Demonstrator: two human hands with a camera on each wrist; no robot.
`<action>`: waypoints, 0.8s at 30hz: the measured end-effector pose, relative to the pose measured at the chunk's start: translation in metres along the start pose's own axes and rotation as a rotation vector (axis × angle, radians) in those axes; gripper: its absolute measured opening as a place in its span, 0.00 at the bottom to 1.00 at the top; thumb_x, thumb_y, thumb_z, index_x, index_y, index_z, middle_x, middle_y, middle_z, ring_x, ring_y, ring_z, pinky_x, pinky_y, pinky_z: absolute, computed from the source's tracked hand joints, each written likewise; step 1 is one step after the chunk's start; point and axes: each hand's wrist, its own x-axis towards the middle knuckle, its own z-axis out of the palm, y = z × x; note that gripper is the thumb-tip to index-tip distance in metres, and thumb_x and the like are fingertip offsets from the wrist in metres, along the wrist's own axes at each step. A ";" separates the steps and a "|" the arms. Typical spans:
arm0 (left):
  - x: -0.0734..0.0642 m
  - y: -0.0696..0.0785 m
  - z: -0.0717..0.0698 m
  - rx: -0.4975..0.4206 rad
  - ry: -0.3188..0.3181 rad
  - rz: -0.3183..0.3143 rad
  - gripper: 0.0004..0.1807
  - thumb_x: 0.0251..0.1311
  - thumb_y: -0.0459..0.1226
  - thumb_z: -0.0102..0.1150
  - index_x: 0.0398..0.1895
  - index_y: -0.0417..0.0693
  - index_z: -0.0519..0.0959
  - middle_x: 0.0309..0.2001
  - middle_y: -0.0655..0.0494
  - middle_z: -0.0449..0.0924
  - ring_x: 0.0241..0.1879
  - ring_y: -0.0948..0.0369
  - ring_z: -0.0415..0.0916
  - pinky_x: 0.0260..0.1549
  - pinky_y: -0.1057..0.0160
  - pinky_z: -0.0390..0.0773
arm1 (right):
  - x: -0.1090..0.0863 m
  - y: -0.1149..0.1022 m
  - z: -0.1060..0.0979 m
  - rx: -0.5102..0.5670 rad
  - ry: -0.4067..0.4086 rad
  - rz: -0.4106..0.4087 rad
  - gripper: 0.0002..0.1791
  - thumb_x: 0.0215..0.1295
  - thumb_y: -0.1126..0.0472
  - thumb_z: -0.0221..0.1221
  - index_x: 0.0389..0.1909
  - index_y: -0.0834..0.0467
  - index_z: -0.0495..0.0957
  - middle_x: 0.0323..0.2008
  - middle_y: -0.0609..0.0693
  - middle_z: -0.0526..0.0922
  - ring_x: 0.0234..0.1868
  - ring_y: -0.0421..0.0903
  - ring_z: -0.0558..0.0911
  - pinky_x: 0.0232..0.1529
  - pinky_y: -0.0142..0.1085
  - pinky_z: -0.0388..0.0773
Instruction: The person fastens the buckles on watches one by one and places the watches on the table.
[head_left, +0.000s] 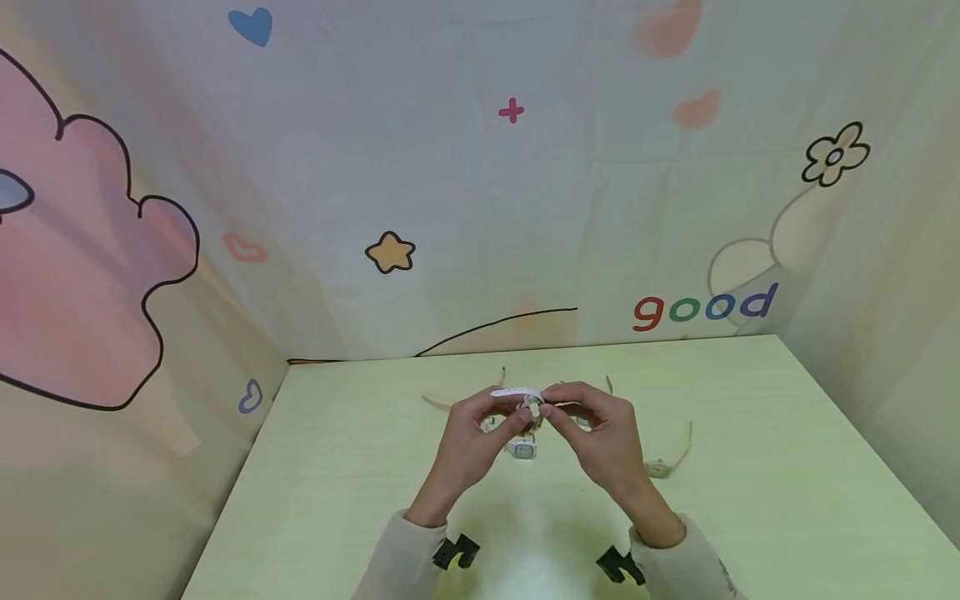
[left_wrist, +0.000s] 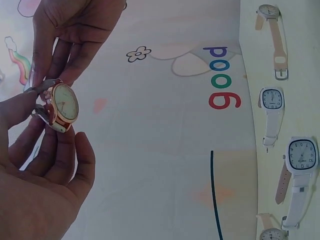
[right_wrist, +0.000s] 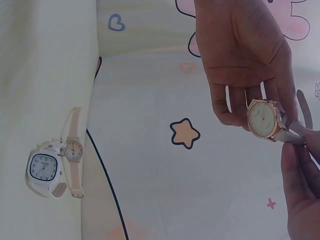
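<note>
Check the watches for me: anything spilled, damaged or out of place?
Nothing stands out. The rose-gold-rimmed watch, held between the left hand and right hand, shows no obvious damage. The other watches lie on the table, with no spill visible. Fine scratches would be too small to see.
</note>
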 end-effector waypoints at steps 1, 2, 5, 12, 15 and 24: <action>0.000 0.000 -0.001 0.008 0.000 -0.003 0.11 0.64 0.40 0.64 0.48 0.51 0.84 0.42 0.54 0.86 0.44 0.61 0.82 0.48 0.63 0.80 | 0.000 0.000 0.000 0.004 0.001 -0.003 0.10 0.58 0.73 0.65 0.41 0.63 0.84 0.37 0.59 0.86 0.38 0.43 0.86 0.44 0.27 0.83; 0.000 0.000 -0.001 0.019 0.000 -0.007 0.11 0.63 0.41 0.64 0.48 0.52 0.84 0.42 0.55 0.86 0.45 0.61 0.81 0.49 0.62 0.79 | 0.000 0.000 0.000 0.010 -0.001 -0.001 0.10 0.58 0.73 0.65 0.41 0.63 0.84 0.37 0.59 0.85 0.38 0.43 0.85 0.44 0.27 0.83; -0.001 0.001 -0.001 0.042 0.007 -0.004 0.11 0.63 0.42 0.65 0.48 0.57 0.83 0.44 0.59 0.85 0.47 0.60 0.80 0.51 0.59 0.77 | 0.000 0.000 0.000 0.017 -0.005 0.011 0.09 0.59 0.72 0.65 0.41 0.62 0.84 0.37 0.59 0.86 0.39 0.43 0.85 0.44 0.27 0.83; 0.001 0.005 0.002 0.014 0.023 0.036 0.10 0.63 0.42 0.64 0.47 0.56 0.83 0.45 0.59 0.84 0.49 0.61 0.79 0.47 0.60 0.81 | 0.000 0.000 -0.001 0.023 -0.031 0.044 0.09 0.59 0.72 0.65 0.40 0.62 0.83 0.37 0.57 0.86 0.41 0.39 0.85 0.45 0.28 0.82; 0.001 0.005 0.003 -0.029 0.029 0.039 0.09 0.65 0.39 0.63 0.46 0.50 0.83 0.44 0.53 0.84 0.45 0.61 0.80 0.40 0.62 0.85 | -0.001 0.000 -0.001 0.002 -0.045 0.051 0.09 0.58 0.73 0.65 0.40 0.61 0.83 0.38 0.55 0.86 0.42 0.36 0.84 0.45 0.27 0.82; 0.001 0.000 0.004 -0.164 0.056 -0.025 0.11 0.63 0.36 0.63 0.44 0.39 0.84 0.38 0.37 0.85 0.31 0.68 0.82 0.33 0.65 0.85 | 0.002 -0.001 -0.002 -0.054 -0.056 0.021 0.07 0.60 0.71 0.65 0.38 0.59 0.84 0.38 0.53 0.86 0.40 0.37 0.84 0.44 0.25 0.81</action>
